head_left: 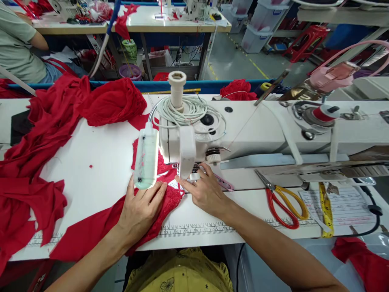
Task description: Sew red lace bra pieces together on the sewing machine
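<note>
— Looking from the left: what's that left hand (pixel 140 211) doing?
— Lying flat, fingers spread, pressing the red lace piece (pixel 165 198) on the table (pixel 100 162) near its front edge.
— And the right hand (pixel 206 190)?
— Fingertips down beside the sewing machine (pixel 194 138) needle, gripping nothing. Scissors (pixel 284 202) lie further right.

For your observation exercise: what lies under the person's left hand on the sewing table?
The left hand lies flat on red lace fabric, which lies on the white table. The hand covers the cloth directly beneath the palm, so that part cannot be seen.
</note>
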{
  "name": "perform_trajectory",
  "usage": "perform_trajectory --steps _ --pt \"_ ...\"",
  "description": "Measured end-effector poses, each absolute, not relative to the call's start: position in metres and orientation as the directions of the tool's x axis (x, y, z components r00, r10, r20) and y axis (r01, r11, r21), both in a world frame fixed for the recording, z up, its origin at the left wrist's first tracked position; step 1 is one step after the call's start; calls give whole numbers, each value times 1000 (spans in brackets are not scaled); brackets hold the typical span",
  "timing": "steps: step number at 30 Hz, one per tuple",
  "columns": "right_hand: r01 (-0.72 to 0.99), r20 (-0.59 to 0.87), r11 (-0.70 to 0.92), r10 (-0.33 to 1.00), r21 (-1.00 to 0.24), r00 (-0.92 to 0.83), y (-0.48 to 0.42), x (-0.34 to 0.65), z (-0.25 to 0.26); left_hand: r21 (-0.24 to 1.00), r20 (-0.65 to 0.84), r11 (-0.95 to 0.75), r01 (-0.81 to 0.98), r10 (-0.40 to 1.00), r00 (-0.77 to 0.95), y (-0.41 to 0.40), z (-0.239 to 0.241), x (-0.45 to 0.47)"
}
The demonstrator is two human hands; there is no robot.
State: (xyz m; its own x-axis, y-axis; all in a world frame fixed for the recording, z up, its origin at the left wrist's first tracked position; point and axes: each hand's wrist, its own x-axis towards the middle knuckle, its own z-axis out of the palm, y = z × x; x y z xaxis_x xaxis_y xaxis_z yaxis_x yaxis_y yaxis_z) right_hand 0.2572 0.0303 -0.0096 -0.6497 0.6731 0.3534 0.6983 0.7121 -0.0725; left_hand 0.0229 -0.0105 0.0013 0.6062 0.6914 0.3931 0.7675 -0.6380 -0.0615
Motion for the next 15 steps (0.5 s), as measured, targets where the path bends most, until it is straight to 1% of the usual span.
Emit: perform_trajectory --steps 5,9,15 --pt "709 366 704 670 -39 -646 29 256 -12 -153 394 -664 732 638 662 -9 8 21" --pt "707 366 707 666 -31 -650 29 257 -11 -138 398 -679 721 628 668 -8 8 17" --pt "710 379 704 661 -12 -648 30 257 -9 -140 344 -695 705 633 693 -2 9 15"
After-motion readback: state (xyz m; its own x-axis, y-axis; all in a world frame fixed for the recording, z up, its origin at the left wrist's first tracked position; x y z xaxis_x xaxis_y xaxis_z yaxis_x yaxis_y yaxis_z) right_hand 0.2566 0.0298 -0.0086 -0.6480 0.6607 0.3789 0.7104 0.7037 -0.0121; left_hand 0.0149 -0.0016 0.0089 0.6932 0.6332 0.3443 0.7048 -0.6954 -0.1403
